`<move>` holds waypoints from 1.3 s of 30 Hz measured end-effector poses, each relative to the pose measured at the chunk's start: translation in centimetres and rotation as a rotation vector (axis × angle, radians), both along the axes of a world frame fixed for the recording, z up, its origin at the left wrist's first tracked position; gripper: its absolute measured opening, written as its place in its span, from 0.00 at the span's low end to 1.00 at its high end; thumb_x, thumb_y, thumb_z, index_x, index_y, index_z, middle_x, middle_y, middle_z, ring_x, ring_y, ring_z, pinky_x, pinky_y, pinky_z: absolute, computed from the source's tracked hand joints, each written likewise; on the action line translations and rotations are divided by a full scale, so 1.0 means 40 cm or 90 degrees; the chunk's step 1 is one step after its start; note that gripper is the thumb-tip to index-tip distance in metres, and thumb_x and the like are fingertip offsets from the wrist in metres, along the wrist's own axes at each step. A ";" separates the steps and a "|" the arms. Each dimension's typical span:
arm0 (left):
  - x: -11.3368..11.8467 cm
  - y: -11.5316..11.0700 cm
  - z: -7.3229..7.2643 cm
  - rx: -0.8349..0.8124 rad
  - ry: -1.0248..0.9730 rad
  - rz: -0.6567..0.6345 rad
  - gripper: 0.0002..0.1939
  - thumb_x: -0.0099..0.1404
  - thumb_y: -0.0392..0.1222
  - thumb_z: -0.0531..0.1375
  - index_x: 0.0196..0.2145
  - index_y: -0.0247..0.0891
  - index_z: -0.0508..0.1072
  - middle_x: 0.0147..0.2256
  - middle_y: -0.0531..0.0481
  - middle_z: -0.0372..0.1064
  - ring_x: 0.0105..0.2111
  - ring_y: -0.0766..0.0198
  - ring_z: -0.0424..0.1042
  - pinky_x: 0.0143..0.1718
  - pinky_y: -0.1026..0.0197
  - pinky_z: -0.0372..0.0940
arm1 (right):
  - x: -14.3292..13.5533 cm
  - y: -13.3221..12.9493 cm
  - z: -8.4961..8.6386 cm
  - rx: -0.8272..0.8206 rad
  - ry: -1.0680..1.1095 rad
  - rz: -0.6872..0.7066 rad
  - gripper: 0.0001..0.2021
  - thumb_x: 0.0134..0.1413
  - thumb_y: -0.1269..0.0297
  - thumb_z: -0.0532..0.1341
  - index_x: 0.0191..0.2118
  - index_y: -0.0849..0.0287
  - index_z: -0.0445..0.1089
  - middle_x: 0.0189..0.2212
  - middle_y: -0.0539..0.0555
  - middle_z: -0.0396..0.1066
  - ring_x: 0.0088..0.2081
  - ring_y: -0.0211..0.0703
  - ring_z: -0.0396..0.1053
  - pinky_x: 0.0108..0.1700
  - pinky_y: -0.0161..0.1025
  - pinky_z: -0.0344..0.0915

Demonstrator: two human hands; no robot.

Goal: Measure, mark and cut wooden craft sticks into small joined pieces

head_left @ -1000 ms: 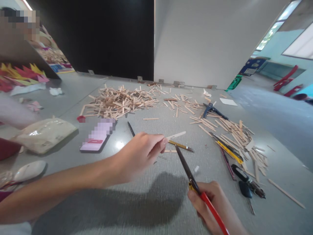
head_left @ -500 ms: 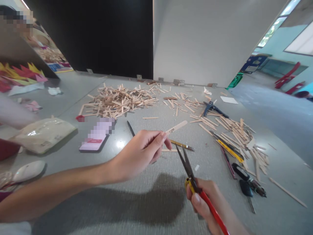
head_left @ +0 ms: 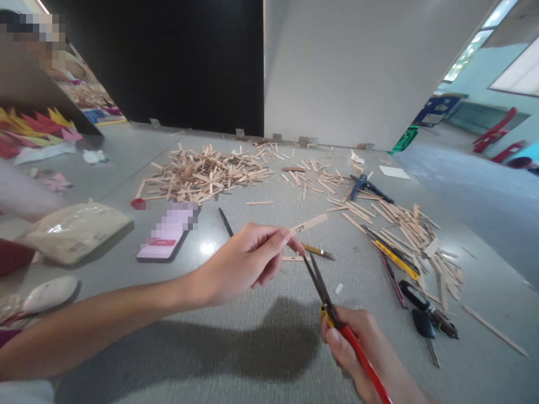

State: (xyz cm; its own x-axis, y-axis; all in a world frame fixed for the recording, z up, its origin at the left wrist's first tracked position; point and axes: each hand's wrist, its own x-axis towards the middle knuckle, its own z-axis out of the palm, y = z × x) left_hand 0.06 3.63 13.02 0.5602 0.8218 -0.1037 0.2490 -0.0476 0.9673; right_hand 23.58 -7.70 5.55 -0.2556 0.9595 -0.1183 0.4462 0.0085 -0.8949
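Between thumb and fingers, my left hand [head_left: 248, 255] pinches a wooden craft stick [head_left: 310, 224] that bears a dark printed mark and points up to the right. My right hand [head_left: 357, 342] is closed around the red and yellow handles of a pair of scissors [head_left: 322, 289]. The blades are slightly parted, and their tips come close to my left fingertips, below the stick. Beneath, a yellowish metallic tool [head_left: 319, 251] lies on the table, partly behind my left fingers. Another wooden stick shows near it, also partly covered.
A heap of wooden pieces [head_left: 206, 174] lies at the back left, more sticks [head_left: 404, 224] at the right. Blue pliers [head_left: 360, 186], a yellow cutter [head_left: 396, 258] and keys [head_left: 423, 324] lie rightward. A phone [head_left: 168, 233], plastic bag [head_left: 80, 230] and mouse [head_left: 50, 294] are left.
The stick in my left hand has shifted slightly right and down. The scissor blades have closed somewhat, their tips now nearer my left fingers.
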 end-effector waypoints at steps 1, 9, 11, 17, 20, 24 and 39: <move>0.000 -0.001 0.001 0.007 0.006 0.006 0.24 0.81 0.52 0.48 0.43 0.35 0.79 0.18 0.60 0.57 0.18 0.67 0.56 0.23 0.64 0.55 | 0.001 0.000 -0.002 0.021 -0.014 -0.002 0.34 0.71 0.27 0.51 0.29 0.54 0.62 0.22 0.46 0.55 0.25 0.37 0.52 0.25 0.37 0.47; -0.003 -0.021 -0.002 -0.058 -0.036 -0.069 0.25 0.81 0.58 0.51 0.31 0.40 0.69 0.17 0.62 0.53 0.17 0.69 0.51 0.20 0.65 0.49 | 0.016 -0.001 -0.017 0.200 -0.088 -0.004 0.31 0.75 0.37 0.54 0.26 0.56 0.65 0.19 0.45 0.59 0.21 0.36 0.55 0.26 0.36 0.53; -0.004 -0.029 0.000 -0.058 -0.048 -0.078 0.26 0.81 0.58 0.51 0.30 0.40 0.69 0.17 0.61 0.54 0.17 0.69 0.51 0.20 0.65 0.49 | 0.020 -0.001 -0.020 0.221 -0.085 0.010 0.29 0.74 0.41 0.57 0.25 0.56 0.65 0.18 0.44 0.58 0.20 0.35 0.54 0.24 0.35 0.51; -0.005 -0.046 0.008 -0.035 -0.035 -0.077 0.27 0.82 0.58 0.51 0.29 0.39 0.69 0.19 0.60 0.55 0.18 0.69 0.52 0.19 0.66 0.48 | 0.024 -0.003 -0.030 0.247 -0.092 0.004 0.30 0.74 0.42 0.58 0.22 0.55 0.60 0.18 0.43 0.50 0.20 0.34 0.48 0.22 0.36 0.47; -0.004 -0.048 0.009 -0.034 -0.021 -0.070 0.28 0.81 0.60 0.50 0.29 0.39 0.69 0.19 0.59 0.55 0.19 0.69 0.53 0.19 0.66 0.49 | 0.023 -0.005 -0.034 0.260 -0.111 0.000 0.30 0.74 0.43 0.58 0.22 0.55 0.62 0.17 0.44 0.53 0.20 0.35 0.49 0.22 0.36 0.49; -0.003 -0.047 0.007 -0.038 -0.015 -0.075 0.28 0.81 0.60 0.49 0.30 0.39 0.69 0.20 0.59 0.55 0.19 0.68 0.53 0.20 0.66 0.49 | 0.018 -0.009 -0.042 0.292 -0.138 -0.042 0.31 0.74 0.42 0.59 0.20 0.55 0.61 0.17 0.44 0.50 0.20 0.35 0.47 0.23 0.37 0.49; 0.000 -0.044 0.001 -0.017 -0.015 -0.074 0.27 0.82 0.58 0.49 0.30 0.39 0.70 0.20 0.60 0.55 0.19 0.68 0.53 0.20 0.65 0.50 | 0.017 0.006 -0.028 0.290 -0.147 0.015 0.25 0.73 0.57 0.59 0.23 0.54 0.54 0.20 0.42 0.45 0.20 0.34 0.45 0.21 0.34 0.46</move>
